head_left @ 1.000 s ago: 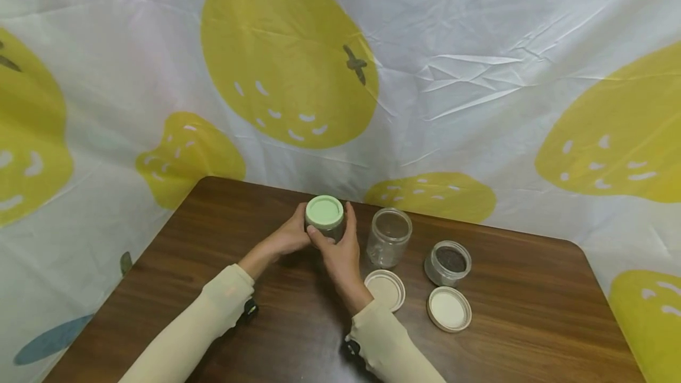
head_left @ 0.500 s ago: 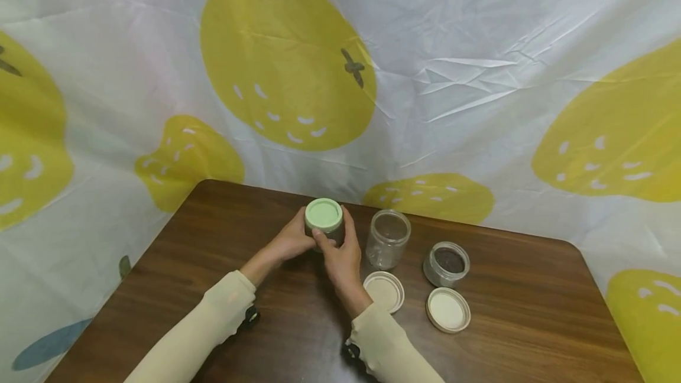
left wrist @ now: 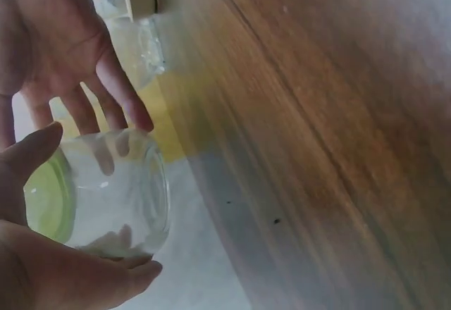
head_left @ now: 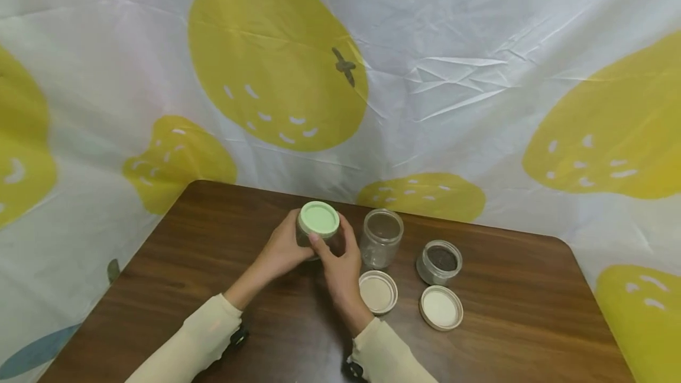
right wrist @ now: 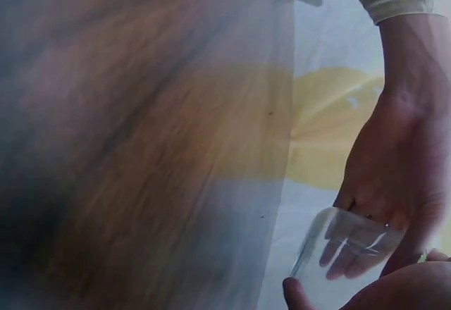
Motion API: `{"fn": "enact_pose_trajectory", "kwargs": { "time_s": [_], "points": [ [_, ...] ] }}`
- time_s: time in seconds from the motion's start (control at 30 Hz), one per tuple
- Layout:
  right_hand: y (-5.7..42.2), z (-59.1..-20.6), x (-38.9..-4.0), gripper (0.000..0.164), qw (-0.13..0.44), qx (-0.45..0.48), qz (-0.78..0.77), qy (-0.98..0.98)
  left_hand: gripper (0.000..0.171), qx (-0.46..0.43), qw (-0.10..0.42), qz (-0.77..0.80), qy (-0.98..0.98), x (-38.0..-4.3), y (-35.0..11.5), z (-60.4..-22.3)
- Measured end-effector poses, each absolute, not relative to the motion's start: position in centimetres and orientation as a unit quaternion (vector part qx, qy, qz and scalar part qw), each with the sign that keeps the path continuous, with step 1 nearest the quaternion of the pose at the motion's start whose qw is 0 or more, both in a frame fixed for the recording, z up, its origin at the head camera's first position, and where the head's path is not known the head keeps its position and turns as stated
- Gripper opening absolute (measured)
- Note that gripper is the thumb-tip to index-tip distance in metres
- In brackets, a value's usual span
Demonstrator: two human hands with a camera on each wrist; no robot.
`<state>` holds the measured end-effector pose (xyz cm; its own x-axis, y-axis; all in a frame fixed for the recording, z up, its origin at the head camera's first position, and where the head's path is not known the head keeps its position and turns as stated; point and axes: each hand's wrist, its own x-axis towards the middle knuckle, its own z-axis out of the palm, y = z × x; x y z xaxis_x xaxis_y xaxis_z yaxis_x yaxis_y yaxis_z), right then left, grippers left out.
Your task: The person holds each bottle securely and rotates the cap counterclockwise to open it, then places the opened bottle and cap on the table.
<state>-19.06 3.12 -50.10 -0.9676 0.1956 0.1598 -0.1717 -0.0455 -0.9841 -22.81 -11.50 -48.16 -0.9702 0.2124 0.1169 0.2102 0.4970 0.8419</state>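
Observation:
A clear jar point(left wrist: 116, 190) with a pale green lid point(head_left: 319, 218) is held between both hands, left of the middle in the head view. My left hand point(head_left: 284, 245) grips its left side, fingers wrapped round the wall. From the right, my right hand point(head_left: 341, 262) holds it, with the thumb on the front near the lid's rim. In the left wrist view the jar's base appears raised off the table, and no contents show through its clear wall. The right wrist view shows the same glassy wall between the hands.
To the right stand a taller open clear jar point(head_left: 380, 240) and a short open jar point(head_left: 438, 263) with dark contents. Before them lie a beige lid point(head_left: 378, 292) and a pale cream lid point(head_left: 441, 307). A lemon-print curtain point(head_left: 436, 135) hangs behind the brown table point(head_left: 511, 312).
The lidded jar has come slightly nearer and tilted a little, with both hands still holding it. The head view has shifted slightly. The other jars and lids have stayed in place.

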Motion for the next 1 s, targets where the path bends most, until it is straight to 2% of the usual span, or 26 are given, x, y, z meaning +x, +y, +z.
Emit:
{"fn": "enact_pose_trajectory", "kwargs": {
  "time_s": [0.2,0.47,1.0],
  "points": [
    [3.1,-49.2,-17.4,0.061,0.123,-0.004,0.749,-0.652,0.089,0.161,-0.068,0.465,0.868,-21.0,-11.6,-47.3],
    [4.1,-47.9,-14.3,0.060,0.121,-0.008,0.782,-0.611,0.091,0.199,-0.159,0.397,0.882,-18.6,-10.6,-46.3],
    [5.1,-47.2,-10.4,0.060,0.136,0.018,0.803,-0.580,0.093,0.260,-0.203,0.357,0.874,-15.7,-9.8,-44.9]
  ]
}}
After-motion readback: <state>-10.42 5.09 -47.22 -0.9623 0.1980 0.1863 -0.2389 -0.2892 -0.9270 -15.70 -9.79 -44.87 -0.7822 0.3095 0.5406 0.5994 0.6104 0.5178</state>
